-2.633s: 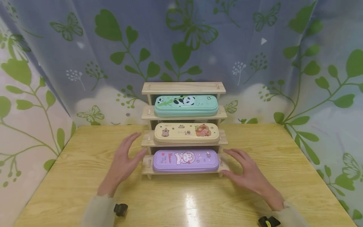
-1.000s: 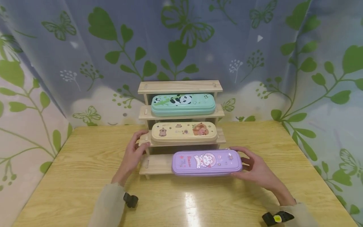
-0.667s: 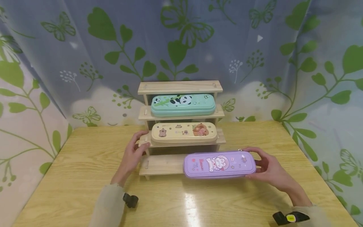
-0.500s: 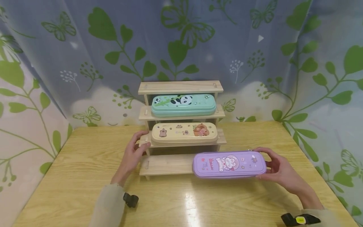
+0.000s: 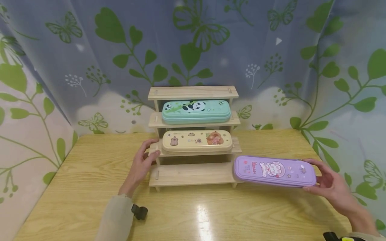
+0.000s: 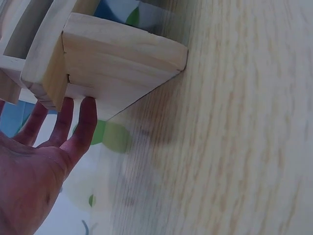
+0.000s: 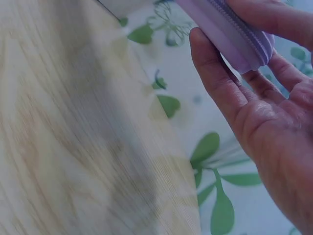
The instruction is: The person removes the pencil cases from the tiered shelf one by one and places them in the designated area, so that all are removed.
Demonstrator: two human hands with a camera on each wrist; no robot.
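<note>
A purple zippered pencil case (image 5: 275,171) with a rabbit picture is held by its right end in my right hand (image 5: 334,187), thumb in front and fingers behind. Its left end hides the right end of the bottom shelf; the right wrist view shows the zipped end (image 7: 239,36) between thumb and fingers, raised off the table. My left hand (image 5: 141,164) grips the left end of the second shelf up on the stepped wooden rack (image 5: 193,174). In the left wrist view, those fingertips (image 6: 88,105) touch the wood.
A cream pencil case (image 5: 197,141) lies on the second shelf from the bottom, a mint panda pencil case (image 5: 196,111) on the shelf above. The rack's top board (image 5: 193,92) stands near a leaf-patterned curtain (image 5: 211,43). Wooden table (image 5: 169,214) lies in front and at both sides.
My right hand took hold of the purple pencil case and drew it rightward off the bottom shelf. The left hand moved onto the rack's left side and has since stayed there.
</note>
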